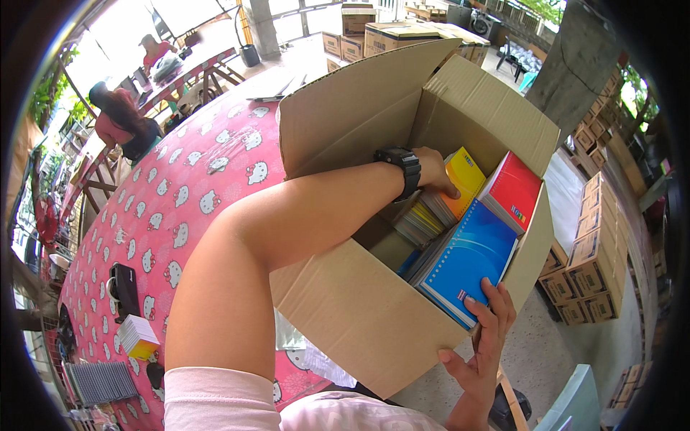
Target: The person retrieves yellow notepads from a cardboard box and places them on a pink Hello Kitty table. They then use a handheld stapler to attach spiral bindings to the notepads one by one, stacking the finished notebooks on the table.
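An open cardboard box (359, 305) stands tilted on the table, with its flaps spread. Inside it are stacks of spiral notebooks: blue notebooks (471, 251) at the near side, red notebooks (514, 190) at the far right, and yellow notebooks (466, 176) beside them. My left hand (433, 172), with a black watch on the wrist, reaches into the box and is closed on the yellow notebooks; some of its fingers are hidden. At the box's near right corner, my right hand (485, 323) grips the cardboard, its fingertips over the edge of the blue notebooks.
The table has a pink patterned cover (180, 208). A small notebook stack (139, 337), a grey stack (100, 382) and a black case (125, 289) lie at left. Cartons (593, 258) are piled on the right, near a concrete pillar (575, 65). Two people (118, 118) sit far left.
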### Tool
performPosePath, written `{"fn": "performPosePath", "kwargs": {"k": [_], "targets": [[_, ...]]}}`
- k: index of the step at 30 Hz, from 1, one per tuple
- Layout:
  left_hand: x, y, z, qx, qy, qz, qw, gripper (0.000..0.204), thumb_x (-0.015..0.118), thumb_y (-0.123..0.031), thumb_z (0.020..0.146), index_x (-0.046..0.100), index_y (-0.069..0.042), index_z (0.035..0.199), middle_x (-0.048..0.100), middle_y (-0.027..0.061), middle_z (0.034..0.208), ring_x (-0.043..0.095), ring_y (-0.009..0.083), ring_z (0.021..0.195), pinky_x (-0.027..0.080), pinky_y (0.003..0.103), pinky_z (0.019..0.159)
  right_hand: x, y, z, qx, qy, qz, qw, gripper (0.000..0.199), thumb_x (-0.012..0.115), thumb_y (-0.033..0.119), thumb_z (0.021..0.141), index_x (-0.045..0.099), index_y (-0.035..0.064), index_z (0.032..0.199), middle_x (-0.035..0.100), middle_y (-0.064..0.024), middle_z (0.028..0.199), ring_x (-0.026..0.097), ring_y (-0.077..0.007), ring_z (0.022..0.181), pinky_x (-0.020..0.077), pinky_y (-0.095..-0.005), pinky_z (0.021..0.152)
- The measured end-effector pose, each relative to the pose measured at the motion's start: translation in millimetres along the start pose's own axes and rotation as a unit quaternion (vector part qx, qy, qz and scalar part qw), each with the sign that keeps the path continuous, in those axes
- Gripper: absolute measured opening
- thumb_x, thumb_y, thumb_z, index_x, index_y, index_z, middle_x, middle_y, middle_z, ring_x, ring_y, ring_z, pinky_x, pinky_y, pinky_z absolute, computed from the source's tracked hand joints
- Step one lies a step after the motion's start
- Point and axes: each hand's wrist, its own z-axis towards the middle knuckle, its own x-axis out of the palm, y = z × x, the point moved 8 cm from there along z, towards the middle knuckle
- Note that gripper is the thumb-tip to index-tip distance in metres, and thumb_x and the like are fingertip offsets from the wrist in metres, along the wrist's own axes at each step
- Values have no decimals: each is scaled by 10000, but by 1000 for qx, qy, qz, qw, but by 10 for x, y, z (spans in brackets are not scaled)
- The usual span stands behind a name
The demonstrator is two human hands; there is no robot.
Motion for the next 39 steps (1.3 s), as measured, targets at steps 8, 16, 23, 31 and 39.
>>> {"fn": "performPosePath", "kwargs": {"k": [8, 16, 23, 31, 39], "targets": [[-7, 40, -30, -23, 7, -34, 999, 699, 728, -638, 589, 687, 35, 776, 670, 184, 755, 671, 284, 705, 516, 344, 643, -6, 6, -3, 1, -1, -1, 1000, 694, 640, 634, 726, 532, 171, 1231, 394, -103, 1418, 200, -329, 1366, 219, -493, 1081], [-83, -48, -41, 20, -47, 2, 999, 741, 718, -626, 599, 689, 60, 878, 671, 241, 905, 670, 331, 848, 523, 362, 739, 3, -13, 0, -8, 1, -1, 1000, 690, 626, 638, 738, 523, 178, 1241, 388, -101, 1422, 191, -324, 1370, 214, -496, 1082], [53, 36, -56, -43, 62, -181, 981, 649, 710, -551, 683, 670, 18, 991, 666, 174, 935, 652, 228, 832, 523, 335, 717, 22, -23, -5, -10, 4, -3, 1000, 710, 612, 655, 740, 498, 184, 1258, 379, -97, 1424, 174, -317, 1373, 218, -499, 1082], [284, 4, -58, -24, 98, -393, 914, 570, 700, -418, 753, 609, 11, 1118, 645, 141, 1014, 635, 225, 853, 533, 340, 722, -22, 41, -2, -18, -16, -13, 1000, 669, 618, 622, 754, 533, 155, 1225, 399, -108, 1410, 218, -332, 1357, 224, -495, 1075], [-662, -143, -417, 77, -8, -363, 929, 501, 721, -338, 763, 618, 18, 1100, 668, 83, 947, 640, 158, 750, 496, 261, 618, -61, 71, 17, -56, -52, -17, 997, 641, 644, 574, 747, 559, 125, 1196, 437, -125, 1383, 282, -353, 1332, 217, -492, 1064]]}}
